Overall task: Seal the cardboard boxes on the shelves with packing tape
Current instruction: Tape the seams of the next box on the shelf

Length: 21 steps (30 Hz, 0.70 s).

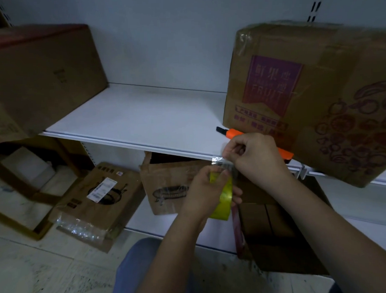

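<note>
Left hand [203,185] grips the tape roll [223,196], held in front of the shelf [142,117] front edge, below it. Right hand [252,157] sits just above and right of the roll, pinching the clear free end [219,161]; strip looks short, hard to tell in this light. Strip runs roll-to-right-hand, up and right. Fruit box [307,97] stands at the shelf's right end, nearer the right hand. Orange cutter [238,134] lies at its base by the front edge.

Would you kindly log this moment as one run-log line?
left hand: holds tape roll | right hand: pinches tape end | utility knife: on shelf
</note>
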Available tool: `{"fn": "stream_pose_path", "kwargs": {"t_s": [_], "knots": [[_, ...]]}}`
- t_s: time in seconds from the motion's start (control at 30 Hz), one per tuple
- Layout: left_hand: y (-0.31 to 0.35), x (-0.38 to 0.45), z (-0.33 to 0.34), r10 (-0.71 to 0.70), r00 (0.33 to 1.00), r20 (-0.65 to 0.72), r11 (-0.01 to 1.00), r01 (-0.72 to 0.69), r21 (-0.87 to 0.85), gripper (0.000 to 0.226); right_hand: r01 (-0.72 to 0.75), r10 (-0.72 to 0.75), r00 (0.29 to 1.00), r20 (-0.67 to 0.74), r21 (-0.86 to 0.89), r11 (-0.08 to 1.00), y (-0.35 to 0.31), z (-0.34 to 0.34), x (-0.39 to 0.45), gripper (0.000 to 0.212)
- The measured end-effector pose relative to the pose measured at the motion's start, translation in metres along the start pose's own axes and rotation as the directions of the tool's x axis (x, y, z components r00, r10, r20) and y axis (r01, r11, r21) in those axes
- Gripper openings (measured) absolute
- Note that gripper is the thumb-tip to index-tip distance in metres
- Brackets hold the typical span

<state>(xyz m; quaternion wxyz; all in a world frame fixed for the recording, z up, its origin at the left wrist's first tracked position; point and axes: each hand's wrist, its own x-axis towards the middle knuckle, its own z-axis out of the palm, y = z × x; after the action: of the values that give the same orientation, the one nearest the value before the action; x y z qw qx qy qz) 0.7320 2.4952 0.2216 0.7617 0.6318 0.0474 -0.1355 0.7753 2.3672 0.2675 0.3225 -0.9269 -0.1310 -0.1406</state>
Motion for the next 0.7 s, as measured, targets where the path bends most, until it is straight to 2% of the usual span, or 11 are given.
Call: {"fn": "stream_pose_path", "kwargs": {"t_s": [0.1, 0.23, 0.33, 0.43, 0.5, 0.63, 0.7], "knots": [[-0.001, 0.003, -0.001, 0.053, 0.999, 0.004, 0.998, -0.054, 0.026, 0.014, 0.032, -0.033, 0.999, -0.043, -0.027, 0.999, 0.002, 0.002, -0.001, 0.013], [-0.006, 0.008, -0.003, 0.146, 0.989, -0.002, 0.986, -0.145, 0.079, 0.021, 0.035, -0.042, 0.996, -0.073, -0.085, 0.996, 0.004, 0.007, -0.003, 0.006], [-0.01, 0.012, -0.002, 0.139, 0.988, -0.064, 0.985, -0.132, 0.109, 0.032, 0.02, -0.029, 0.997, -0.075, -0.11, 0.994, 0.002, 0.012, -0.003, 0.003], [-0.011, 0.017, 0.0, 0.142, 0.985, -0.103, 0.976, -0.122, 0.178, 0.031, -0.009, -0.004, 0.996, -0.094, -0.135, 0.991, 0.002, 0.015, -0.004, 0.002], [-0.009, 0.019, 0.003, 0.124, 0.983, -0.133, 0.977, -0.098, 0.189, 0.029, -0.02, 0.004, 0.993, -0.116, -0.134, 0.991, 0.003, 0.016, -0.005, 0.007], [-0.01, 0.036, 0.005, 0.129, 0.959, -0.252, 0.968, -0.067, 0.24, 0.042, -0.056, 0.049, 0.99, -0.135, -0.052, 0.997, 0.005, 0.015, -0.007, 0.042], [-0.008, 0.043, 0.006, 0.126, 0.947, -0.297, 0.97, -0.054, 0.238, 0.049, -0.058, 0.055, 0.988, -0.144, -0.015, 0.998, 0.006, 0.015, -0.008, 0.043]]}}
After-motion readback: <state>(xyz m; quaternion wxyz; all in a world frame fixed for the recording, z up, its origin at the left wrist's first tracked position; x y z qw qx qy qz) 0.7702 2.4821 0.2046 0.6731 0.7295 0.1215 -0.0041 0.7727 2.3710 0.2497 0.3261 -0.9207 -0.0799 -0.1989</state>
